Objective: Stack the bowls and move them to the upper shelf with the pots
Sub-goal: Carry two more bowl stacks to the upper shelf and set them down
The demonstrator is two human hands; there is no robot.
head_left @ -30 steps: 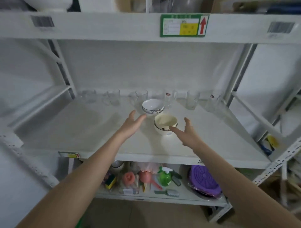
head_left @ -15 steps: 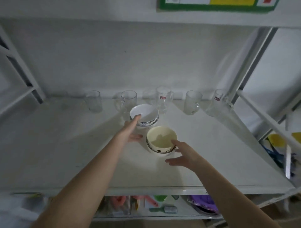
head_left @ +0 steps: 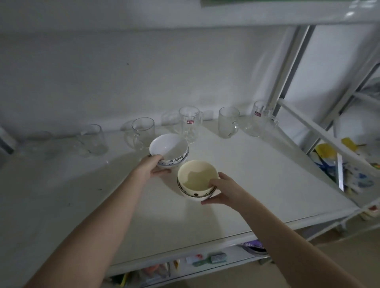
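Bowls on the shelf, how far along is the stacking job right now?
Nothing is done yet. In hand: the left hand has a grip on the white blue-patterned bowl, the right hand on the cream black-dotted bowl. Left: stacking them, then lifting both to the upper shelf.

Green label strip at 12 o'clock cut by top edge. Lower-shelf clutter at 6 o'clock blurred, mostly hidden by white shelf board.
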